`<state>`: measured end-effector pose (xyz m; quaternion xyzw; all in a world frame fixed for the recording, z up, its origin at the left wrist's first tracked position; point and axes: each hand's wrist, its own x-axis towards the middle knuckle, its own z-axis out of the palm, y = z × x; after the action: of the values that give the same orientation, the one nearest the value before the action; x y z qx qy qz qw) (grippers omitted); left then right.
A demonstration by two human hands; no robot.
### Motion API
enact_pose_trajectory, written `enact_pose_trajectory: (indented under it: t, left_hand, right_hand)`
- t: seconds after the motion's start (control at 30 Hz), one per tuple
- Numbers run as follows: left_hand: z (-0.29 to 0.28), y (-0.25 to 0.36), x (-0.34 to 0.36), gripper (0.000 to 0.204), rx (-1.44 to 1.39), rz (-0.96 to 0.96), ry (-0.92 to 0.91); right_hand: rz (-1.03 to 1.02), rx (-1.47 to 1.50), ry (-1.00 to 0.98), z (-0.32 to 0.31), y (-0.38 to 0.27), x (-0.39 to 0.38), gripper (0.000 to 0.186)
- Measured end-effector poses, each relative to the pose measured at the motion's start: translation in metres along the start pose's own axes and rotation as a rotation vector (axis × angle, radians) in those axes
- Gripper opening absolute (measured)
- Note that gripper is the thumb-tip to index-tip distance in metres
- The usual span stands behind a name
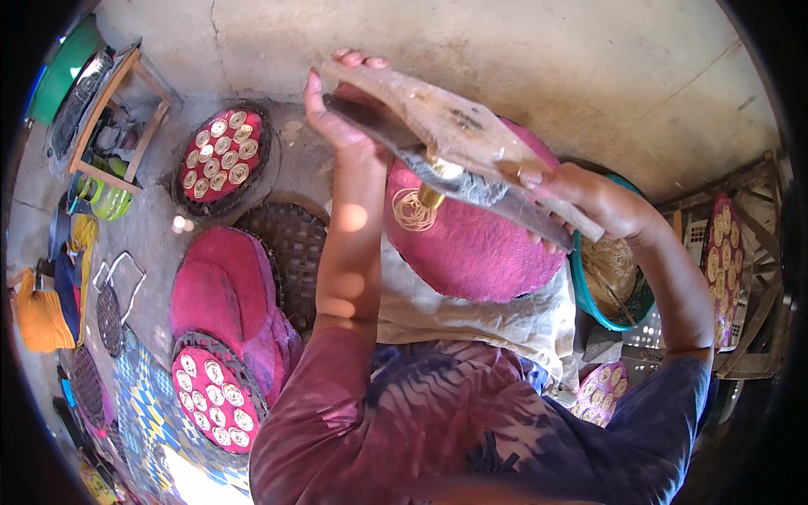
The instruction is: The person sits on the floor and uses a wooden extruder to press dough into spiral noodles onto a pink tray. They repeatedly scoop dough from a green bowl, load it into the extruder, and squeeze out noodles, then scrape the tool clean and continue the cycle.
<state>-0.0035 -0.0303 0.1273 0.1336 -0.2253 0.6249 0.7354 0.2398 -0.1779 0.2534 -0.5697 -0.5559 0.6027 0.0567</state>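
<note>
My left hand (338, 122) and my right hand (599, 199) are closed around opposite ends of a wooden hand press (459, 118). It has two long boards, tilted down toward my right. Below the lower board pokes a brass-coloured cylinder (431, 199). Just under that, one coil of pale noodle strands (412, 212) lies on the left part of a round pink cloth-covered tray (484, 257). The tray rests on a pale cloth (471, 314) in front of me. Boards partly hide the tray and the fingers of both hands.
A teal tub (633, 316) holding a pale brown mass stands at the right. To the left are trays of noodle coils (220, 160), (215, 396), folded pink cloths (223, 278), a dark woven tray (295, 252) and a wooden stool (105, 126).
</note>
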Motion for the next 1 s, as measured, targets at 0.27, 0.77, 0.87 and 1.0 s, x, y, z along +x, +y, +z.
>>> enact_pose_trajectory:
  t: [0.27,0.77,0.87,1.0]
  left_hand:
    - [0.010,0.027,0.006,0.036,0.135,-0.071,-0.018]
    - [-0.047,-0.001,0.005,0.023,0.036,-0.092,-0.244]
    - [-0.050,-0.003,-0.001,0.021,0.016,-0.053,-0.296]
    - [-0.055,0.000,-0.003,0.028,-0.166,-0.016,-0.261]
  right_hand:
    - [-0.238,0.074,-0.108,0.016,0.011,0.017,0.069]
    - [-0.249,0.710,-0.329,0.007,0.067,0.065,0.095]
    - [-0.313,1.093,-0.512,0.028,0.083,0.109,0.093]
    - [-0.231,1.335,-0.556,0.038,0.107,0.136,0.082]
